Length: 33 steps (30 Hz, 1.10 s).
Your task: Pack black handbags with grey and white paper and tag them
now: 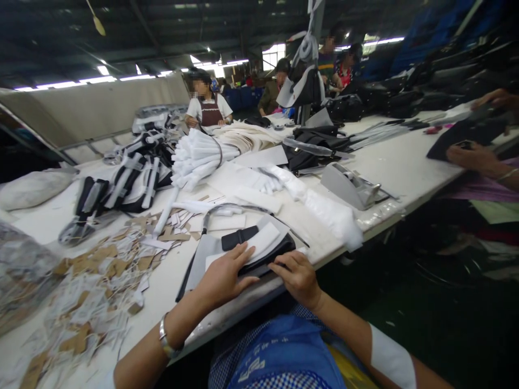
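A black handbag (284, 247) lies flat at the near edge of the table, its handle (227, 207) arching away from me. A white padding sheet (261, 240) and a black tab (239, 237) rest on top, with grey sheet material (205, 251) on the left side. My left hand (225, 275) lies over the bag and padding, fingers stretched out and thumb apart. At the bag's near right edge, my right hand (299, 278) is closed in a pinch on it. Exactly which part is between those fingertips is hidden.
Cardboard tags with strings (97, 286) are heaped on the left. Behind lie wrapped black straps (130, 183), a bundle of white rolls (198, 156) and white padding (328, 213). A tape dispenser (348, 186) stands right. A co-worker's hand (474, 158) holds a dark panel.
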Available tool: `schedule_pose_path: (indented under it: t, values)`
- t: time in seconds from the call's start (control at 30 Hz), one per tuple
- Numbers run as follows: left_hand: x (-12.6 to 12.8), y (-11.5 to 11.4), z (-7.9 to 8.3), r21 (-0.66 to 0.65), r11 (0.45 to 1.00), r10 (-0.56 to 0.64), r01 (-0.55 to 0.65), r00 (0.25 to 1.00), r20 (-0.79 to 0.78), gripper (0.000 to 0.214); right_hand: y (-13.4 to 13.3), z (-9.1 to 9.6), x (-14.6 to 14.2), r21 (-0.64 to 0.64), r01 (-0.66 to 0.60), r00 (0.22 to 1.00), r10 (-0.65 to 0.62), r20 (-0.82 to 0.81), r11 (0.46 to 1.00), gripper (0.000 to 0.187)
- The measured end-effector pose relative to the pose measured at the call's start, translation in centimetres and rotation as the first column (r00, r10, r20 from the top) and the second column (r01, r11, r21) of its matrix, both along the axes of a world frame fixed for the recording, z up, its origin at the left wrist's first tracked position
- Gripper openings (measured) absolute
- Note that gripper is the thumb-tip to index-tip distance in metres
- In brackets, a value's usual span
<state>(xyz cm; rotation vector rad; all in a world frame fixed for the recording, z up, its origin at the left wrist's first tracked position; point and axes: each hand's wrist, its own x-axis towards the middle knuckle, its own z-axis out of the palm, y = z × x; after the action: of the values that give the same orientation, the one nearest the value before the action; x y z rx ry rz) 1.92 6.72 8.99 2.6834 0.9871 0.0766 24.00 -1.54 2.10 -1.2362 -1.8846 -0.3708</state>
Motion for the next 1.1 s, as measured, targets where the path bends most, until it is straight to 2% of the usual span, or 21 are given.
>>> schedule_pose_path:
  t: [0.1,0.23,0.37,0.47,0.57,0.67,0.8,0.93,1.1]
  values:
    - [-0.2,-0.3,-1.6,0.124,0.992,-0.023,0.017,0.998,0.053,0.075,0.3,-0.9,-0.7,0.004,-0.021,1.0,0.021,-0.012,1.0,0.031]
    - [-0.5,-0.6,-3.7,0.251,0.968,-0.058,0.03,0.993,0.104,0.07,0.0,-1.3,-0.6,-0.062,-0.104,0.995,0.103,-0.007,0.993,0.034]
    - [-0.5,-0.8,-5.1,0.331,0.943,-0.068,0.027,0.991,0.114,0.061,-0.6,1.0,0.6,-0.132,-0.22,0.975,0.221,-0.012,0.966,0.045]
    - [-0.5,-1.0,-5.7,0.373,0.928,-0.055,0.012,0.993,0.105,0.059,0.0,3.2,1.8,-0.191,-0.195,0.973,0.214,0.086,0.962,0.056]
    - [-0.3,-1.4,-6.0,0.386,0.923,-0.027,-0.001,0.997,0.069,0.057,1.4,3.3,2.8,-0.27,-0.158,0.958,0.213,0.191,0.95,0.058]
    - [0.3,-1.9,-5.6,0.397,0.918,-0.018,0.013,1.0,0.008,0.054,2.2,1.3,3.5,-0.245,-0.187,0.955,0.234,0.18,0.951,0.052]
    - [2.3,-2.7,-4.2,0.4,0.916,0.028,0.009,0.996,-0.086,0.05,1.9,-0.9,3.5,-0.215,-0.156,0.976,0.184,0.116,0.964,0.05]
    - [3.4,-3.0,-3.9,0.389,0.921,0.059,-0.014,0.993,-0.105,0.055,1.9,-0.8,3.2,-0.222,-0.157,0.982,0.177,0.071,0.962,0.052]
    - [2.9,-3.0,-5.6,0.505,0.861,0.082,-0.06,0.996,-0.022,0.063,0.7,0.2,3.7,-0.234,-0.211,0.976,0.216,-0.005,0.949,0.056]
